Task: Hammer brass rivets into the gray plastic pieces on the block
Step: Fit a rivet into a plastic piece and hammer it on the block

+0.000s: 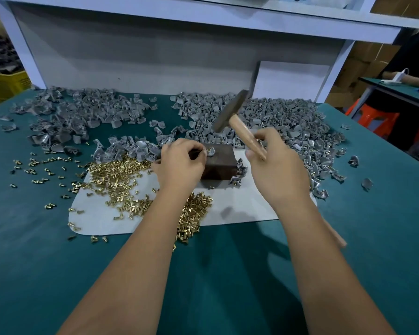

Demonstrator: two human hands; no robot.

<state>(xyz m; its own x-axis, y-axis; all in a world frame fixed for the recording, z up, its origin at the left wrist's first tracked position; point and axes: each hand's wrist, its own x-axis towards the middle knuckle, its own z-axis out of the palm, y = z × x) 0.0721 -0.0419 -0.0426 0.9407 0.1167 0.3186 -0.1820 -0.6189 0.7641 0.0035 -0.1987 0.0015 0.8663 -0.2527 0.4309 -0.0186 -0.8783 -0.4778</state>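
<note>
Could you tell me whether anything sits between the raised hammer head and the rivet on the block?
Nothing visible blocks the path. The hammer, gripped by the right hand, hangs above and behind the block. The left hand holds the gray plastic piece with its rivet from the left; its fingertips lie close beside the strike spot.

One dark brown rectangular block. One hammer with pale wooden handle and dull metal head. One grey plastic piece on the block top, one small brass rivet seated in it. One white flat mat with rounded corners. Two bare hands: left hand, right hand. Loose brass rivets: too many to count, well into the hundreds. Loose grey plastic pieces: likewise uncountable, in two broad heaps. Two orange plastic stools. One yellow crate.
</note>
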